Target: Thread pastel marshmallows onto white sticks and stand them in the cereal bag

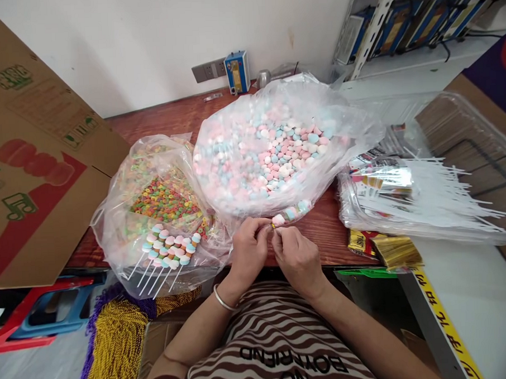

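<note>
Close to the table's front edge, my left hand [248,248] and my right hand [298,261] meet with fingertips pinched together. Beyond them points a marshmallow skewer [291,213] in pink, white and blue, apparently in a clear wrapper, its near end at my fingers. A small gold twist tie [273,226] shows between the fingertips; how it is wound is hidden. To the left, several finished marshmallow skewers [170,250] with white sticks lie on a clear bag of colourful cereal rings [165,201]. Straight ahead sits a large clear bag of pastel marshmallows [291,149].
At right, white sticks [429,196] lie on plastic packaging, beside a bundle of gold twist ties [397,252]. A cardboard box [36,137] stands at the left. A blue device [237,73] sits by the wall socket [209,71]; more fill the shelf [380,27].
</note>
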`<state>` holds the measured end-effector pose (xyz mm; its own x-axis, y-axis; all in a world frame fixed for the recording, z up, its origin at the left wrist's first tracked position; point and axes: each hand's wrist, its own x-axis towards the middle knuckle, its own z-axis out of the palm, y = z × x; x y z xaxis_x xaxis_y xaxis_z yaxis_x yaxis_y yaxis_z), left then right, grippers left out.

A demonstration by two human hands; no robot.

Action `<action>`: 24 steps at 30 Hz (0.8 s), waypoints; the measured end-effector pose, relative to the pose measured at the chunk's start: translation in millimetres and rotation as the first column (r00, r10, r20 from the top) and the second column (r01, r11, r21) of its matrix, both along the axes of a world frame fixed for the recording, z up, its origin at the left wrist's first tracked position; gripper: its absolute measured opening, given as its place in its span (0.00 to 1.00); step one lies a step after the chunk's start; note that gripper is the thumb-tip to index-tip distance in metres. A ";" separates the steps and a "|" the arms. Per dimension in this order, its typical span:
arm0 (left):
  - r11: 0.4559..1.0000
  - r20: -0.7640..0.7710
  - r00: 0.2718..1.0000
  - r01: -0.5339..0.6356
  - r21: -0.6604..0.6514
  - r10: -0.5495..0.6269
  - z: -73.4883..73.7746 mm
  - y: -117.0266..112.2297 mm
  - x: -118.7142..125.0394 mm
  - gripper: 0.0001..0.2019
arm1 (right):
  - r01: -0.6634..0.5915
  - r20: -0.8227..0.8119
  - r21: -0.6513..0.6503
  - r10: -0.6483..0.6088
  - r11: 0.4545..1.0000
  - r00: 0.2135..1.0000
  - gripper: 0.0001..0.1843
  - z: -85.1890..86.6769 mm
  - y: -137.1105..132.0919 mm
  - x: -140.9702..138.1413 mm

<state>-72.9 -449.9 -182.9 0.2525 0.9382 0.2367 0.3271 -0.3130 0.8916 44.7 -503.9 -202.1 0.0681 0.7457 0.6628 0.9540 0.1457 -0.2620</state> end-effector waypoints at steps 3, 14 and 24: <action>0.930 0.309 0.949 0.065 -0.361 0.054 1.3 6.6 1.1 0.07 | -0.051 -0.126 0.037 0.055 0.998 0.990 0.12 -2.5 6.5 -0.6; 0.702 0.698 0.648 0.341 -0.625 0.307 9.2 11.3 -6.9 0.20 | -0.444 -0.821 -0.059 0.209 0.894 0.531 0.10 2.0 30.3 4.3; 0.890 0.525 0.841 0.133 -0.436 0.132 0.3 1.2 -16.6 0.15 | -0.393 -0.484 -0.004 0.342 0.920 0.806 0.09 10.9 33.3 1.1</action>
